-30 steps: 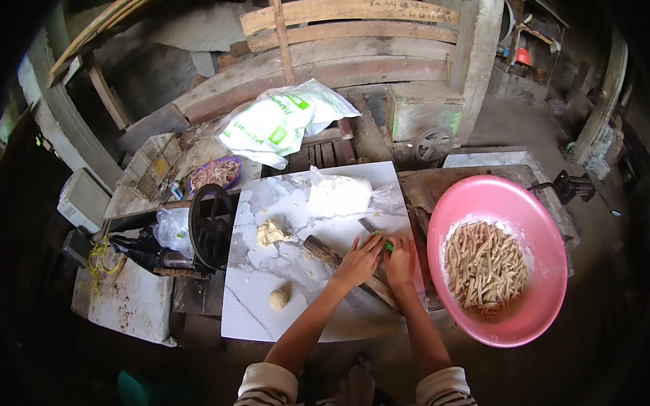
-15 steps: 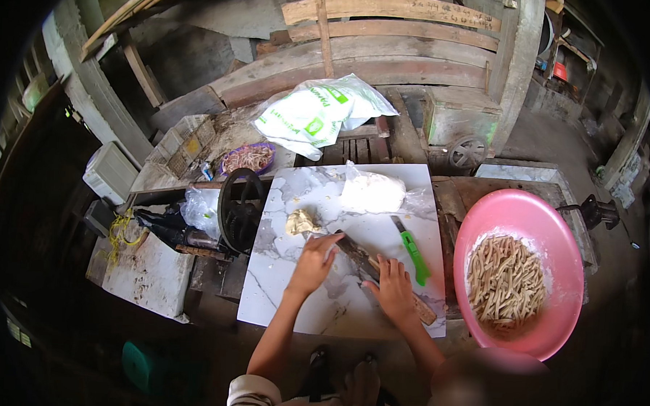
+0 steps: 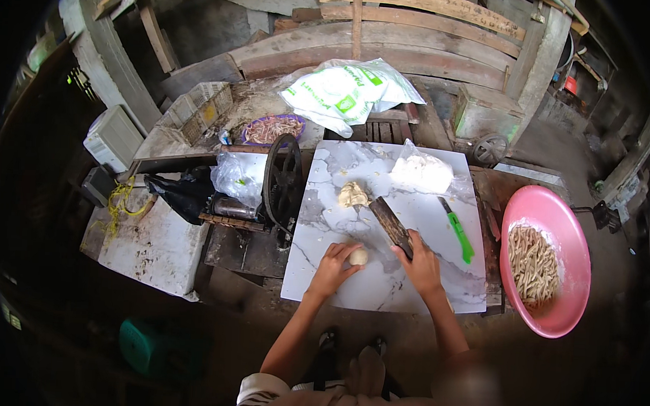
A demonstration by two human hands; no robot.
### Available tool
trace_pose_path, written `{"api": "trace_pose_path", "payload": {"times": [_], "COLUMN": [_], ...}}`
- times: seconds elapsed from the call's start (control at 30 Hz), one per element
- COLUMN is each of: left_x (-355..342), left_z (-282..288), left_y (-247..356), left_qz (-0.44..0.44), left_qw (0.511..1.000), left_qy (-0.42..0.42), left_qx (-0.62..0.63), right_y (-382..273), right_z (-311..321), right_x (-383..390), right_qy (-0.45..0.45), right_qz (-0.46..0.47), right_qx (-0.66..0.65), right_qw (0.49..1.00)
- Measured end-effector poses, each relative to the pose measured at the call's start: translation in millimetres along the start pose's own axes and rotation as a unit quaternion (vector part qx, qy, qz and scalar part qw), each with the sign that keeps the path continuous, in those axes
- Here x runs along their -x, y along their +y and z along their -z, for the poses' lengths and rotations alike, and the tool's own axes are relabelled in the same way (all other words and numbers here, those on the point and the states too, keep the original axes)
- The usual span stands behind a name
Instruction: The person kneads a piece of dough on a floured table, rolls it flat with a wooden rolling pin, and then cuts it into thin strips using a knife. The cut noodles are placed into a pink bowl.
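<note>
The left hand (image 3: 334, 264) curls its grip on a dough ball (image 3: 358, 257), the right hand (image 3: 420, 263) clamps a rolling pin (image 3: 391, 225), and the pink basin (image 3: 578, 305) holds dough strips (image 3: 533, 263).

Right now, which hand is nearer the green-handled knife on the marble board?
Right. The right hand grips a dark roller just left of the green-handled knife; the left hand rests on a dough ball, farther left.

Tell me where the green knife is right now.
In the head view the green knife lies on the marble board, near its right side, just right of the right hand and left of the pink bowl.
</note>
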State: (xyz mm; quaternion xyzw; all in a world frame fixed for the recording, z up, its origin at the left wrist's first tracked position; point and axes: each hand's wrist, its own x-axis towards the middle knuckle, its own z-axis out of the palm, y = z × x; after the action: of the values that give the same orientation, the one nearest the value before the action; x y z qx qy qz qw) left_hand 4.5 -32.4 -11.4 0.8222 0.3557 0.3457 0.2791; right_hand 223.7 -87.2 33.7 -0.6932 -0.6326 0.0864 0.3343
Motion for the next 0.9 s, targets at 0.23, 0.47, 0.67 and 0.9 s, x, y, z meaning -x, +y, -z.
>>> {"api": "trace_pose_path", "payload": {"times": [0.23, 0.47, 0.67, 0.9], "left_x": [1, -45, -56, -75], "left_z": [13, 64, 10, 0], "left_y": [-4, 12, -15, -34], "left_qz": [0.006, 0.002, 0.072, 0.136], "left_qw": [0.992, 0.977, 0.993, 0.984], "left_qy": [0.119, 0.209, 0.023, 0.070], "left_qx": [0.032, 0.034, -0.087, -0.090], "right_y": [-21, -31, -44, -35], "right_z": [-6, -19, -33, -64], "right_x": [1, -8, -13, -52], "right_qy": [-0.082, -0.116, -0.024, 0.089], "right_qz": [0.093, 0.186, 0.175, 0.077], "right_qx": [0.053, 0.140, 0.192, 0.227], "right_qw": [0.991, 0.966, 0.965, 0.967]}}
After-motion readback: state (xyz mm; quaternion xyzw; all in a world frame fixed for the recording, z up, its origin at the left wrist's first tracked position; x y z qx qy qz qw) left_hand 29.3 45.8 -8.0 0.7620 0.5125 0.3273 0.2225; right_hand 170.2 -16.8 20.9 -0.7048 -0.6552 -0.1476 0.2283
